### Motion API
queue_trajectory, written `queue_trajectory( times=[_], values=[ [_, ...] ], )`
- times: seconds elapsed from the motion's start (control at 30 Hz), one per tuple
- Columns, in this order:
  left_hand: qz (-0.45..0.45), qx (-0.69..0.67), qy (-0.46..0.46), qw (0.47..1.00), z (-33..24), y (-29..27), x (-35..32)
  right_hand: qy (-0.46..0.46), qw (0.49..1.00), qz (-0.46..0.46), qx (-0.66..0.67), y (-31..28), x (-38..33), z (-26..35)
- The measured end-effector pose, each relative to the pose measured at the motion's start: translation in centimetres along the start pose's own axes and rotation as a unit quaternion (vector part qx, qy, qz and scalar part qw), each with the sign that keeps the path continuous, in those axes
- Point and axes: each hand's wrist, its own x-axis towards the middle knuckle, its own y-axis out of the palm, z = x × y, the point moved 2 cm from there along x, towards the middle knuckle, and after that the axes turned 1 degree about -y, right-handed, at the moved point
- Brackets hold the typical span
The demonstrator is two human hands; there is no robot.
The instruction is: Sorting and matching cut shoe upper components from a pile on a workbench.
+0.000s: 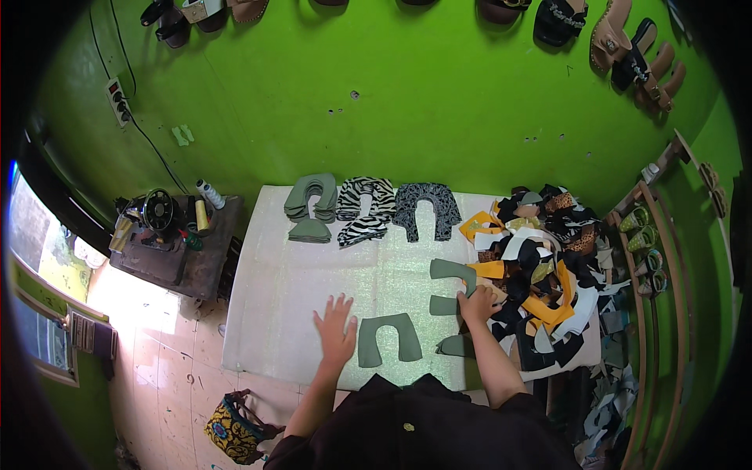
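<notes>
My left hand (335, 327) lies flat, fingers spread, on the pale table cover beside a grey-green U-shaped cut piece (389, 329) with its opening toward me. My right hand (479, 304) has its fingers closed on the curved end of a second grey-green U-shaped piece (450, 269), which lies sideways, its opening to the left. Part of that curve is hidden under the hand. Close to my right forearm lie more grey-green pieces (453, 345). Along the far edge stand stacks of grey-green pieces (299, 205), zebra-striped pieces (376, 196) and black-and-grey patterned pieces (444, 210).
A heap of mixed scraps (540, 262) covers the table's right side. To the left, a sewing machine (157, 215) stands on a dark stand (196, 270). A patterned bag (235, 435) sits on the floor. Sandals (560, 22) hang on the green wall; a wooden rack (646, 329) stands right.
</notes>
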Motion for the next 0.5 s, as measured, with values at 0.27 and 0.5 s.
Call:
queue_trajectory(
  times=[0.27, 0.5],
  values=[
    [-0.124, -0.030, 0.052, 0.991, -2.5, -4.3, 1.3, -0.241, 0.950, -0.003, 0.199, -2.7, -1.4, 3.7],
    [-0.068, 0.021, 0.165, 0.984, -8.7, -3.2, 3.2, -0.554, 0.773, 0.196, 0.239, -10.7, -8.5, 11.2]
  ],
)
